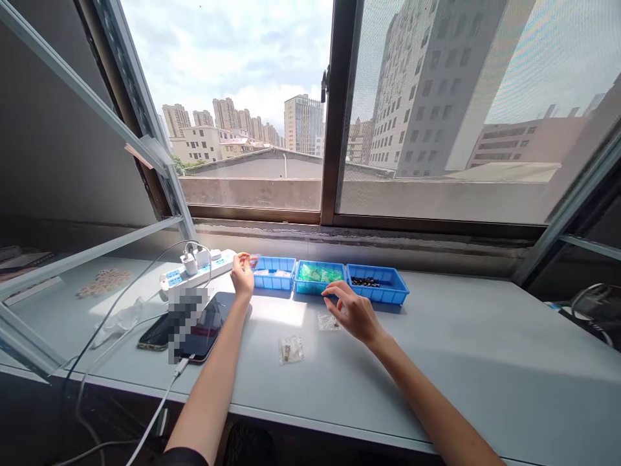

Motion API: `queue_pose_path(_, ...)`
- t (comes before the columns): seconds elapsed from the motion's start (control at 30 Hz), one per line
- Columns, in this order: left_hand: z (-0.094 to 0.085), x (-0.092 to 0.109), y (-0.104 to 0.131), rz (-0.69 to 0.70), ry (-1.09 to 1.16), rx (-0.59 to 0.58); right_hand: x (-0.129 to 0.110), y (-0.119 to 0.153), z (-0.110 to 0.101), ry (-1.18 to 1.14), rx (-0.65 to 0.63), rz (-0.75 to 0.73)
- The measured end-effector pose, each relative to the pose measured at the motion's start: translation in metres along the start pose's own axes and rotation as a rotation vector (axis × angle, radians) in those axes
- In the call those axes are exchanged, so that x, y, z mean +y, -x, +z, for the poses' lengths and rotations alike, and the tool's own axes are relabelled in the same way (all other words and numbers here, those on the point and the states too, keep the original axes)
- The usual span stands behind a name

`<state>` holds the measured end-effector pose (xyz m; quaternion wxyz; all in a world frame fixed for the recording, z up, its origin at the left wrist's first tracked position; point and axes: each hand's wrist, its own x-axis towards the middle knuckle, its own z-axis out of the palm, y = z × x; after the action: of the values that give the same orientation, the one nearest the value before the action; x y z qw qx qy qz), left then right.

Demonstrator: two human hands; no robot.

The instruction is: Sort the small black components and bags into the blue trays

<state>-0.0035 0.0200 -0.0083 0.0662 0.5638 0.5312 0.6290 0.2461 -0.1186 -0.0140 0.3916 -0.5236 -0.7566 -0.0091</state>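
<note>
Two small clear bags (pixel 291 350) lie before the middle blue tray (pixel 317 290); a light touch suits your right hand (pixel 356 317), its thumb and forefinger apart. Steady your left hand (pixel 242 277), fingers curled near the left blue tray (pixel 272 283); I cannot tell whether they pinch anything.

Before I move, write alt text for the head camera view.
A left hand and a right hand reach over a pale table by three blue trays, the middle one holding green packets. Two small clear bags lie in front; a power strip is at left, a window behind.
</note>
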Motion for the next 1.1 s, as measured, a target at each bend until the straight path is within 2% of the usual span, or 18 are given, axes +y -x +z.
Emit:
queue_pose_path(0.33, -0.002, -0.002, 0.005, 0.037, -0.140, -0.108, 0.003, 0.002, 0.001, 0.030, -0.214, 0.021)
queue_pose_path(0.5, -0.004, 0.002, 0.005, 0.060, -0.218, -0.125, 0.003, 0.001, -0.001, 0.048, -0.229, 0.046)
queue_pose_path(0.83, -0.001, 0.008, 0.010, 0.131, -0.369, -0.088, 0.006, 0.001, -0.002, 0.079, -0.271, 0.085)
queue_pose_path(1.1, 0.010, 0.002, 0.014, 0.215, -0.429, -0.184, 0.012, 0.001, -0.007, 0.155, -0.325, 0.128)
